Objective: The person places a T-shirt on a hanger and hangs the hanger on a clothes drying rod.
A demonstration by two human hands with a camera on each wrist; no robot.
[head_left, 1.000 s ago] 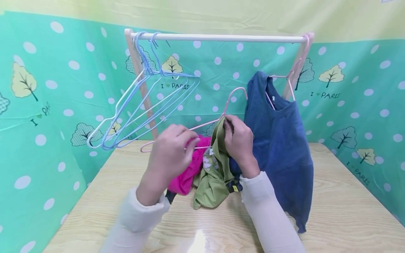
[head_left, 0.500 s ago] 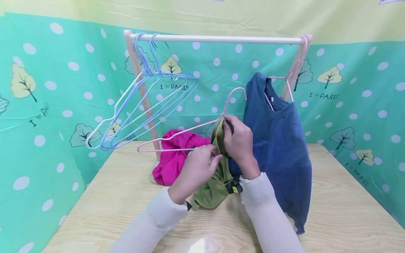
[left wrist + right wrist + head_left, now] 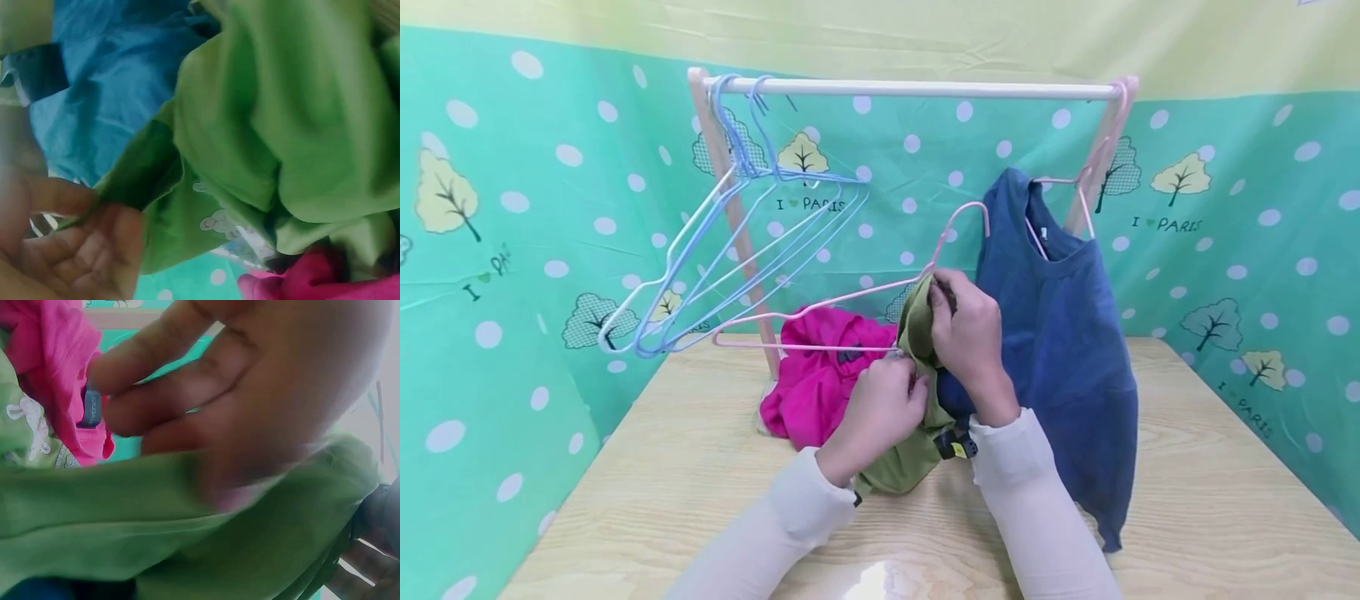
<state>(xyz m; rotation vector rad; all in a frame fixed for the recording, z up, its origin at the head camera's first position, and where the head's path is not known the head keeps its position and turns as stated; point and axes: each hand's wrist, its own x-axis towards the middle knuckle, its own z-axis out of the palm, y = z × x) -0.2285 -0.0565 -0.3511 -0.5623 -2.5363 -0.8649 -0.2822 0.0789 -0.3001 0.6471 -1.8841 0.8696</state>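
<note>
A green shirt (image 3: 898, 467) hangs bunched over one end of a pink wire hanger (image 3: 973, 203). My right hand (image 3: 967, 333) pinches the shirt's upper edge just below the hook. Lower and to the left, my left hand (image 3: 880, 400) grips the shirt with curled fingers, below the hanger's bottom bar. The hanger's other arm sticks out bare to the left. Pale animal prints show on the green cloth (image 3: 300, 125) in the left wrist view. The folds hide the hanger's right part. In the right wrist view, the green cloth (image 3: 106, 500) stretches across under blurred fingers.
A magenta garment (image 3: 808, 392) lies heaped behind my left hand. Blue and white hangers (image 3: 741, 154) hang at the left of the rack's rail (image 3: 917, 87). At the right a navy top (image 3: 1067, 350) hangs on a pink hanger. Wooden table (image 3: 647, 500) below.
My left hand has come right, from over the magenta garment to the green shirt, and now grips it. The hanger's bare end has swung slightly left and up. My right hand keeps its place.
</note>
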